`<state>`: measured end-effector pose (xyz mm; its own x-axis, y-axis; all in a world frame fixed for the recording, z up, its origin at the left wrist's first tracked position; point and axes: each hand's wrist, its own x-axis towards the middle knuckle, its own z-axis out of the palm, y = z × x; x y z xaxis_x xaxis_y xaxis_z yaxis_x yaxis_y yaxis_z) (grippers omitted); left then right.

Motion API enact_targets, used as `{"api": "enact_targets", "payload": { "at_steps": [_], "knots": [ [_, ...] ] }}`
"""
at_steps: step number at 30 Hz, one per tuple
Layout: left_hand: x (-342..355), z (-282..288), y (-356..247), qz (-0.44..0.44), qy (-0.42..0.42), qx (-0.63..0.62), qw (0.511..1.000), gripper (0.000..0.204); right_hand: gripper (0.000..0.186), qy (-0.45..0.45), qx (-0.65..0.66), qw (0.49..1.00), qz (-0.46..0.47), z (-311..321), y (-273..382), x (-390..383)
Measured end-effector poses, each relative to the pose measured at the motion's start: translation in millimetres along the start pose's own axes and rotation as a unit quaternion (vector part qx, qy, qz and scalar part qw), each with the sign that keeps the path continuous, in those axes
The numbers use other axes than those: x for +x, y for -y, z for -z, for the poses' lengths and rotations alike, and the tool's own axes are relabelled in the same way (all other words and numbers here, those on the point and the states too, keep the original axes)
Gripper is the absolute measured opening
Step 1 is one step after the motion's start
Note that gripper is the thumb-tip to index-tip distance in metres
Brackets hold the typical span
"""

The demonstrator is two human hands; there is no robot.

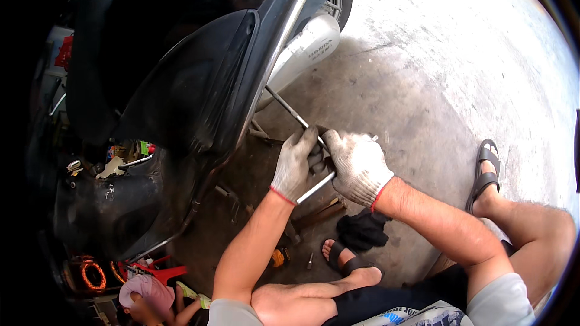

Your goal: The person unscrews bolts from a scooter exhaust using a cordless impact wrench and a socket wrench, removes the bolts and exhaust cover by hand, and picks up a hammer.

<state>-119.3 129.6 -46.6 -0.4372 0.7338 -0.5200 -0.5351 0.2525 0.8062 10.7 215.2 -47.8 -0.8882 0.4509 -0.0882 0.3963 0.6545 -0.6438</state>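
Both my hands wear grey knit gloves with red cuffs. My left hand (295, 163) and my right hand (357, 166) grip a T-shaped metal wrench (314, 188) together, close side by side. Its long thin shaft (289, 108) runs up and left under the side panel of a black scooter (199, 84). The shaft's far tip is hidden behind the scooter's body. The scooter's white engine cover (311, 45) sits just above the shaft.
A black rag (361, 231) lies on the concrete floor by my sandalled left foot (344, 259). My right foot (486, 172) is at the right. Wooden sticks (323, 211) and a small tool (310, 259) lie below my hands. A person in pink (148, 296) crouches at lower left by a red stool.
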Motion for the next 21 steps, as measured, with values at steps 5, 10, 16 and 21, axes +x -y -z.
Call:
{"api": "enact_targets", "payload": {
  "at_steps": [5, 10, 16, 21],
  "knots": [
    [11, 0, 1, -0.016, 0.049, -0.025, 0.998, 0.025, 0.048, -0.215, 0.092, 0.962, 0.142, -5, 18, -60],
    [10, -1, -4, -0.039, 0.092, -0.040, 0.994, 0.028, 0.027, -0.069, 0.258, 0.964, 0.017, -78, -14, -75],
    [5, -2, -1, -0.037, 0.020, -0.001, 0.999, 0.028, 0.043, -0.306, 0.413, 0.845, 0.145, -12, 22, -70],
    [11, -1, 4, -0.043, 0.012, -0.015, 0.999, 0.029, 0.040, -0.128, 0.429, 0.892, -0.056, -37, -14, -59]
  ]
}}
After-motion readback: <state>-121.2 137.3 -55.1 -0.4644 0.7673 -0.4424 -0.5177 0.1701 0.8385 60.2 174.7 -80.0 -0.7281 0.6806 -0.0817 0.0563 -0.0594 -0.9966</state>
